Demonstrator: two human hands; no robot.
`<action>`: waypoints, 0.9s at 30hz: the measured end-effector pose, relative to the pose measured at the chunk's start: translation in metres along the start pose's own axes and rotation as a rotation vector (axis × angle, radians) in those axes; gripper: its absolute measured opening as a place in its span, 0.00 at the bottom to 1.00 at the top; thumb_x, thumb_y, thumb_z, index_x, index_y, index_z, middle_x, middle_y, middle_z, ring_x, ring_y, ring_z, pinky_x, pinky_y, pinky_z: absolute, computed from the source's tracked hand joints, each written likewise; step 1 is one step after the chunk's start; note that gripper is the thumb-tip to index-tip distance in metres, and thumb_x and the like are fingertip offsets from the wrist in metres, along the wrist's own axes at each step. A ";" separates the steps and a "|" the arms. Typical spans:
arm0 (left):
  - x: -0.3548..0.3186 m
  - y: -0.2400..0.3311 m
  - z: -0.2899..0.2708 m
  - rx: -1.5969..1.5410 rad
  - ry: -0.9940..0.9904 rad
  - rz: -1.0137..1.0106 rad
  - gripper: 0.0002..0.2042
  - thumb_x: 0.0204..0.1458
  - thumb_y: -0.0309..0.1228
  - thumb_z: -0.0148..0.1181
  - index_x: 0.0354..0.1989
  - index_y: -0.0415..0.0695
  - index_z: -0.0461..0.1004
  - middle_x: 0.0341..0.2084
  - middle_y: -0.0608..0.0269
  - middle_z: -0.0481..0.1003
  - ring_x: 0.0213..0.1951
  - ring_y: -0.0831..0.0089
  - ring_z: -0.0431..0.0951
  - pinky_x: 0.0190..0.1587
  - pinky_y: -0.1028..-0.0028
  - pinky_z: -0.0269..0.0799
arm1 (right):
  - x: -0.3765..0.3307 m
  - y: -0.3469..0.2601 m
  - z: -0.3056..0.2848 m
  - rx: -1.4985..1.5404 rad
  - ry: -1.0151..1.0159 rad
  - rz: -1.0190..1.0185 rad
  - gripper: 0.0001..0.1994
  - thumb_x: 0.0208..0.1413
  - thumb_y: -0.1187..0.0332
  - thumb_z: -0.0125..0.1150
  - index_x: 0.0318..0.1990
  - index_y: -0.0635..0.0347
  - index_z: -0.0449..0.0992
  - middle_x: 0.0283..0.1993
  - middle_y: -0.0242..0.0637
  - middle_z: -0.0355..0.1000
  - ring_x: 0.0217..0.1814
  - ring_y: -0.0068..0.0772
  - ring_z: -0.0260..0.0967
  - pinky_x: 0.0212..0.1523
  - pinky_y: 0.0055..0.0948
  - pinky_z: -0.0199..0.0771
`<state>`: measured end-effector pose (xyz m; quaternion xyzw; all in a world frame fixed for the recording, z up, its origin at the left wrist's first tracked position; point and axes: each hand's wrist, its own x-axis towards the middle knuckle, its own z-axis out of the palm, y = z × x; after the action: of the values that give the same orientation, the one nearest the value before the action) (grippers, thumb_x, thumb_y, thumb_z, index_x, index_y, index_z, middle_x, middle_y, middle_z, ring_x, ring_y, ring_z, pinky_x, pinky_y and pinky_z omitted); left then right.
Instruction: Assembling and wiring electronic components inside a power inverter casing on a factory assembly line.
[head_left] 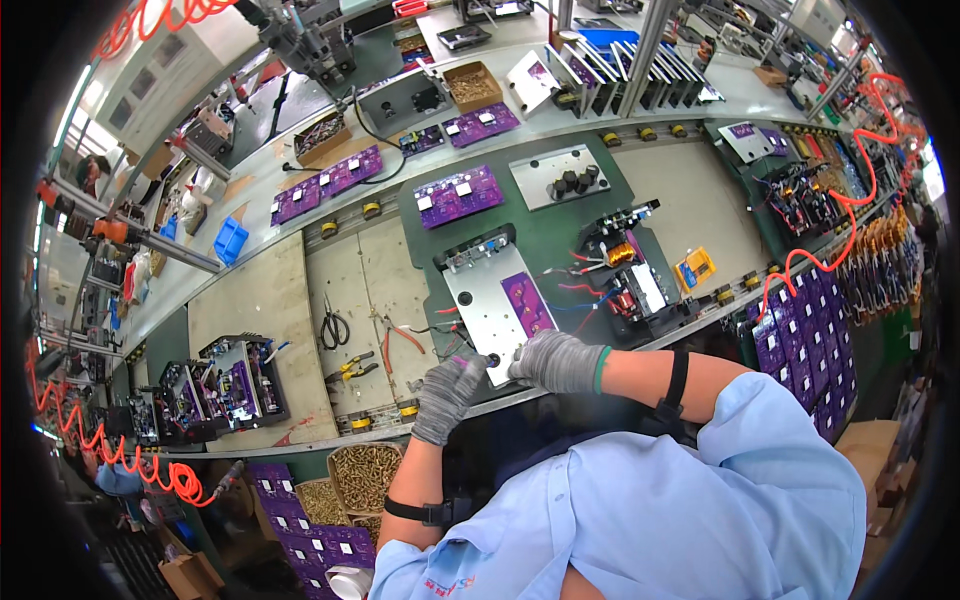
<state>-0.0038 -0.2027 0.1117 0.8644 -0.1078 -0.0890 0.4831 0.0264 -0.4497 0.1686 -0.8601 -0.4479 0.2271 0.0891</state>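
While the silver rectangular metal plate (488,308) lies at one o'clock from the grey-gloved left hand (447,398) and ten from the grey-gloved right hand (560,362), both curled, grips unclear, steadying it without pressing the purple rectangular circuit board (524,304) seems wise.

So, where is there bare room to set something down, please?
Bare: the pale board behind the black-framed assemblies, and the beige panel right of the green board. Crowded: around the left hand, right hand and metal plate.
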 end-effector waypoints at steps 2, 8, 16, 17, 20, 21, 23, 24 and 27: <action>-0.003 -0.021 0.008 -0.280 0.125 -0.213 0.18 0.61 0.46 0.59 0.34 0.42 0.81 0.17 0.67 0.71 0.17 0.78 0.65 0.22 0.73 0.61 | -0.001 0.002 0.001 0.018 0.031 -0.022 0.08 0.57 0.64 0.58 0.41 0.53 0.81 0.35 0.41 0.78 0.39 0.47 0.79 0.40 0.47 0.78; -0.026 -0.072 0.072 -1.211 0.196 -0.813 0.12 0.59 0.45 0.62 0.39 0.50 0.76 0.24 0.66 0.74 0.20 0.73 0.70 0.16 0.74 0.61 | -0.002 0.002 0.002 0.021 0.018 -0.005 0.08 0.58 0.66 0.57 0.42 0.52 0.80 0.34 0.42 0.79 0.40 0.48 0.80 0.41 0.47 0.78; -0.004 -0.104 0.059 -1.587 0.320 -0.930 0.19 0.60 0.52 0.59 0.44 0.49 0.75 0.27 0.66 0.75 0.24 0.70 0.71 0.22 0.70 0.65 | 0.000 0.005 -0.004 0.110 0.033 0.014 0.09 0.58 0.62 0.59 0.41 0.53 0.80 0.35 0.43 0.78 0.41 0.49 0.79 0.43 0.47 0.77; 0.003 -0.104 0.057 -1.611 0.254 -0.860 0.19 0.60 0.52 0.59 0.45 0.48 0.75 0.27 0.67 0.75 0.24 0.70 0.71 0.23 0.70 0.65 | 0.000 0.005 -0.003 0.145 0.069 0.003 0.08 0.57 0.63 0.60 0.40 0.53 0.80 0.35 0.43 0.78 0.41 0.49 0.79 0.43 0.47 0.77; 0.029 -0.100 0.053 -1.772 0.259 -0.609 0.15 0.58 0.43 0.64 0.44 0.48 0.74 0.26 0.67 0.74 0.24 0.72 0.72 0.23 0.73 0.68 | 0.003 0.008 0.003 0.202 0.130 -0.023 0.08 0.55 0.64 0.62 0.40 0.54 0.80 0.34 0.43 0.77 0.40 0.50 0.78 0.43 0.46 0.77; 0.037 -0.096 0.050 -1.729 0.333 -0.616 0.13 0.57 0.40 0.66 0.44 0.47 0.74 0.26 0.67 0.74 0.24 0.73 0.72 0.23 0.73 0.69 | 0.004 0.009 0.005 0.241 0.173 -0.018 0.08 0.54 0.65 0.63 0.39 0.54 0.80 0.34 0.43 0.77 0.40 0.50 0.78 0.43 0.46 0.77; 0.042 -0.088 0.034 -1.424 0.152 -0.362 0.09 0.57 0.33 0.65 0.44 0.46 0.73 0.26 0.67 0.73 0.24 0.74 0.73 0.25 0.75 0.70 | 0.006 0.010 0.008 0.259 0.182 -0.035 0.09 0.54 0.65 0.64 0.41 0.54 0.80 0.35 0.43 0.77 0.40 0.49 0.78 0.43 0.46 0.77; 0.043 -0.082 0.026 -1.303 0.168 -0.350 0.20 0.56 0.28 0.66 0.56 0.41 0.72 0.32 0.63 0.77 0.26 0.75 0.77 0.28 0.76 0.75 | 0.007 0.011 0.008 0.278 0.187 -0.028 0.09 0.53 0.65 0.65 0.42 0.54 0.80 0.35 0.42 0.77 0.41 0.49 0.77 0.44 0.46 0.77; 0.050 -0.065 0.004 -0.928 0.222 -0.392 0.20 0.56 0.31 0.67 0.56 0.41 0.71 0.29 0.66 0.76 0.24 0.79 0.73 0.27 0.77 0.73 | 0.009 0.010 0.006 0.306 0.180 -0.022 0.12 0.52 0.67 0.66 0.44 0.54 0.80 0.37 0.42 0.77 0.43 0.49 0.77 0.45 0.45 0.77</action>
<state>0.0498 -0.1864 0.0516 0.5673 0.1588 -0.1242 0.7985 0.0354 -0.4489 0.1571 -0.8484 -0.4080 0.2135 0.2612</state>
